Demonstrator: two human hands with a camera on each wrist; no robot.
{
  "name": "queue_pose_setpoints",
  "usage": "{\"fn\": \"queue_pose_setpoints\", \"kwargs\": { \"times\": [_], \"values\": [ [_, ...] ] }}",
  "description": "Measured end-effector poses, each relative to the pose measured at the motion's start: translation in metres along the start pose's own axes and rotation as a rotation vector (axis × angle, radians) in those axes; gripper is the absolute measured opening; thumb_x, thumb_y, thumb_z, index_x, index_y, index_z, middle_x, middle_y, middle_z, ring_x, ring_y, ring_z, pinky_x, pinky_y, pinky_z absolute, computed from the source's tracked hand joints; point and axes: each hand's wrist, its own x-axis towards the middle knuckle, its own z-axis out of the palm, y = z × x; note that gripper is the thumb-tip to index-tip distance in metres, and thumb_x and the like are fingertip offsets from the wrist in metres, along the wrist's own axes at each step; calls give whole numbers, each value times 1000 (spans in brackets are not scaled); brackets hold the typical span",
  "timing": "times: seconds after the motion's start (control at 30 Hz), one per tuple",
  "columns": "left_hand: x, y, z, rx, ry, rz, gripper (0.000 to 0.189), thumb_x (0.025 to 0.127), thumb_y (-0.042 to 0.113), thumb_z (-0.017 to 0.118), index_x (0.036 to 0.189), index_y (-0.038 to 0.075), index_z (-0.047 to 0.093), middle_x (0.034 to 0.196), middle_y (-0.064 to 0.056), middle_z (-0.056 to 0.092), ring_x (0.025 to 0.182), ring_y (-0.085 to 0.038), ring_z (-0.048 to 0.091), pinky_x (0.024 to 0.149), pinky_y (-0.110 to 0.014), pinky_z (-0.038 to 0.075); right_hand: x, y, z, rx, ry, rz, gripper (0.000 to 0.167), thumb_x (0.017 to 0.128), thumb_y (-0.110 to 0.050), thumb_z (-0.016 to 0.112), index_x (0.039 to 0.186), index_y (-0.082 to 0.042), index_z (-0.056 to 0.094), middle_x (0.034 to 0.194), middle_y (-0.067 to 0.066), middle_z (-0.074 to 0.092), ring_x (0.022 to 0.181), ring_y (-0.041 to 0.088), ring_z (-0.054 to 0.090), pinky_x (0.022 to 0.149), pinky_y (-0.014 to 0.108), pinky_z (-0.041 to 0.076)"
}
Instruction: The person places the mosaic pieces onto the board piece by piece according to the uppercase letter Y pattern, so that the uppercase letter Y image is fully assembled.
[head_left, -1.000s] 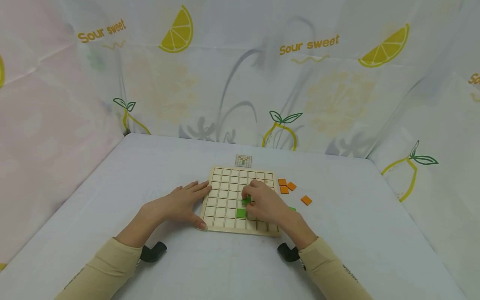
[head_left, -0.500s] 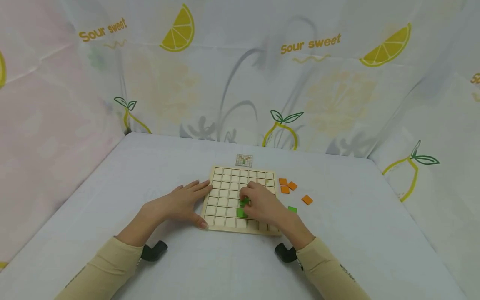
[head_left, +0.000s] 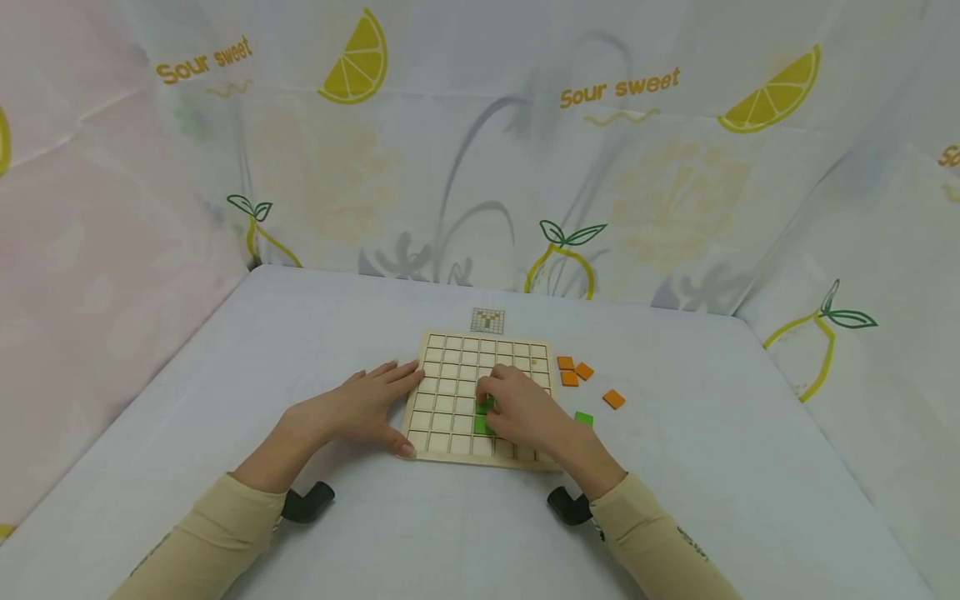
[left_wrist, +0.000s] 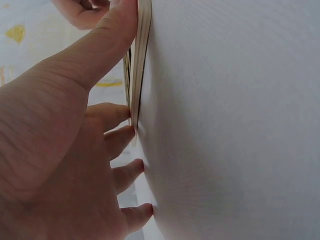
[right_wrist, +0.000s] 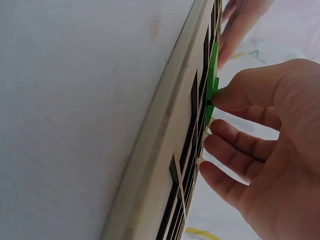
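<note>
Backdrop [head_left: 450, 150] of lemon-printed fabric behind and at both sides, well apart from the work. White surface [head_left: 442, 542] beneath, smooth-looking, so perhaps poor at stopping a slide. On it, a wooden grid board [head_left: 446, 386], likely to shift under a sideways push without steady bracing. Along its left edge and near-left corner, the left hand [head_left: 363, 408], fingers spread and nearly straight, touching but gripping nothing. Over the middle cells, the right hand [head_left: 525, 408], curled, with thumb and finger pinching a green tile [head_left: 482, 407]; cannot tell whether fully seated. Could catch on a cell divider, or jostle the neighbouring tile, if pressed down askew; hard to sight, too, with several cells hidden under the knuckles and palm. Beside the right hand's wrist, a forearm [head_left: 592, 462] reaching low across the board's near-right corner, apt to nudge it. Beyond the far edge, a small pattern card [head_left: 487, 321], out of the way. Smallest of all, a seated green tile [head_left: 480, 425] in the next cell nearer; orange tiles [head_left: 569, 378] off the right edge, one farther out; and a loose green tile [head_left: 583, 418] just beside the forearm, easily swept aside by a careless withdrawal.
</note>
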Motion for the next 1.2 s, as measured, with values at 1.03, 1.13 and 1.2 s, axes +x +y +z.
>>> {"fn": "queue_pose_setpoints", "kwargs": {
  "times": [1.03,1.13,1.2],
  "values": [
    [-1,1,-1,0,26,16,117,69,64,80,158,12,26,167,-7,19,153,-42,16,116,-70,19,-6,2,-7,-13,4,-32,17,87,-1,63,98,-12,70,92,0,60,82,12,50,74,28,48],
    [0,1,0,-2,28,18,117,68,65,81,158,12,26,167,-6,20,153,-41,16,116,-70,19,-8,4,-8,-6,5,-30,16,87,-2,63,98,-12,70,94,0,62,84,13,52,77,30,49],
    [0,0,0,1,27,20,117,68,64,81,158,13,26,167,-5,21,153,-41,16,116,-70,19,-9,4,-8,-1,4,-17,16,88,-3,64,98,-13,70,94,-2,62,85,12,52,77,29,49]
  ]
}}
